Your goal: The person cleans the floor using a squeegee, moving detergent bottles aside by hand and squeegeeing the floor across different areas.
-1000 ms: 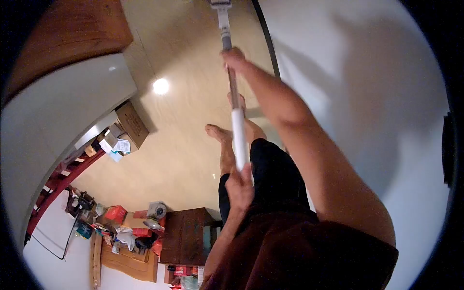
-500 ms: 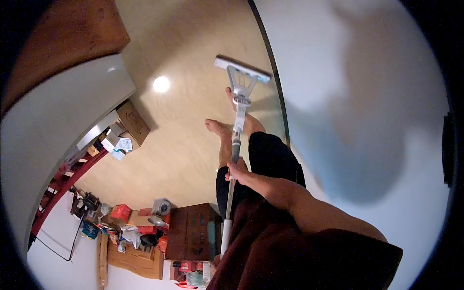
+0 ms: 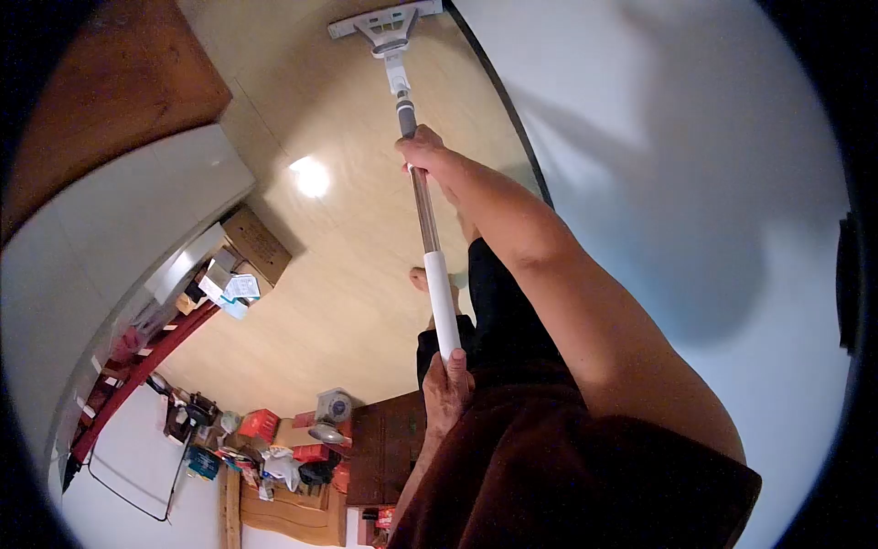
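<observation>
A flat mop [image 3: 393,69] with a wide white head and a long pole reaches forward over the floor. My right hand [image 3: 421,149], arm stretched out, is closed round the pole just below its grey collar. Nearer my body, my left hand [image 3: 447,382] grips the lower end of the white handle, with its thumb along the top. The mop head lies at the top of the view, beside the dark strip at the wall's foot. Its underside is hidden.
Beige floor [image 3: 347,229] runs between the white wall [image 3: 658,183] on the right and a pale counter [image 3: 137,210] on the left. A cardboard box [image 3: 256,245] stands by the counter. Lower left are a dark red cabinet [image 3: 384,448], a scale [image 3: 335,404] and several piled goods.
After being drawn back close to my feet, the mop head has moved forward and slightly left. My right hand has gone out with it, and my left hand has come back into view.
</observation>
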`<action>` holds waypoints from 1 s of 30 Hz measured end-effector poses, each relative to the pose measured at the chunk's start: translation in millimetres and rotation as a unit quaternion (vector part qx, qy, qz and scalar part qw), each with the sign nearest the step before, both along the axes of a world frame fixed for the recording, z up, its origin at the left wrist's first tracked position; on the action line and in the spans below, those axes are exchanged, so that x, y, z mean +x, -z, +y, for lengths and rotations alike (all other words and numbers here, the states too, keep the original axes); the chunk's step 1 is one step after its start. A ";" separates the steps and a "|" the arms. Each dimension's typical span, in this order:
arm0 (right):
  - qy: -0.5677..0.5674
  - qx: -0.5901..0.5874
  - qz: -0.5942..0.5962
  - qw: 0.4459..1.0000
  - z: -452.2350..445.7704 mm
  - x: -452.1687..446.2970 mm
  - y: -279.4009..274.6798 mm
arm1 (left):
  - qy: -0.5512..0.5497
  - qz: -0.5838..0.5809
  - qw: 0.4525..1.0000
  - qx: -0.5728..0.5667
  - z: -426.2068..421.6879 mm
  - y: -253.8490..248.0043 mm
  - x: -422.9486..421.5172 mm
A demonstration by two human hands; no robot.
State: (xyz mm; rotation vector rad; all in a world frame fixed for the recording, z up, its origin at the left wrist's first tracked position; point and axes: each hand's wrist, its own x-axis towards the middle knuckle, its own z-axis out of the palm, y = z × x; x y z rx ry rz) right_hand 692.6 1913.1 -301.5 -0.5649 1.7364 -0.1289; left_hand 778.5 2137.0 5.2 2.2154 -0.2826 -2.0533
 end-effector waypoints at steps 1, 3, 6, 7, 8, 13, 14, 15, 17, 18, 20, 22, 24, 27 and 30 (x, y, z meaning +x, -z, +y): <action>0.008 -0.004 0.000 1.000 11.3 -2.1 -8.0 | 0.008 0.000 1.000 -0.004 16.0 -1.0 6.4; -0.042 -0.041 -0.016 0.998 48.0 -5.8 -25.9 | 0.084 -0.018 0.996 -0.031 58.2 -0.7 29.4; -0.100 -0.094 -0.032 0.990 130.0 -0.9 -50.0 | 0.153 -0.051 0.985 -0.066 132.7 -10.1 59.7; -0.109 -0.108 -0.032 0.988 157.0 4.9 -51.0 | 0.159 -0.048 0.983 -0.075 161.9 -10.1 75.4; 0.014 -0.053 -0.049 0.997 197.3 17.7 -28.3 | 0.194 -0.057 0.977 -0.068 194.4 -8.8 93.7; 0.227 -0.006 -0.072 0.971 379.7 56.2 -1.5 | 0.212 -0.016 0.977 -0.021 286.8 -39.8 156.1; 0.261 -0.012 -0.120 0.958 426.7 58.6 23.9 | 0.212 -0.011 0.977 -0.015 310.0 -44.9 167.5; 0.297 -0.015 -0.168 0.940 465.9 63.1 28.2 | 0.274 -0.043 0.961 0.001 334.3 -53.2 181.1; 0.308 -0.033 -0.145 0.940 486.9 66.2 -54.1 | 0.321 -0.083 0.943 0.004 367.2 -74.8 194.6; 0.311 0.005 -0.129 0.942 518.7 74.0 -58.5 | 0.309 -0.097 0.946 0.000 379.7 -90.0 199.3; 0.342 0.106 -0.113 0.927 552.4 86.5 -70.0 | 0.307 -0.126 0.943 0.011 427.8 -102.4 211.1; 0.365 0.174 -0.112 0.908 563.7 97.8 -86.3 | 0.293 -0.139 0.946 0.016 467.7 -111.3 215.1; 0.338 0.169 -0.083 0.922 557.4 98.3 -87.9 | 0.280 -0.138 0.950 0.011 485.4 -91.1 208.1; 0.282 0.062 -0.127 0.949 521.0 84.7 -85.3 | 0.244 -0.129 0.959 -0.055 494.8 -65.8 184.9; 0.206 -0.010 -0.097 0.974 438.0 52.1 -33.6 | 0.132 -0.056 0.986 -0.080 425.1 -16.6 136.5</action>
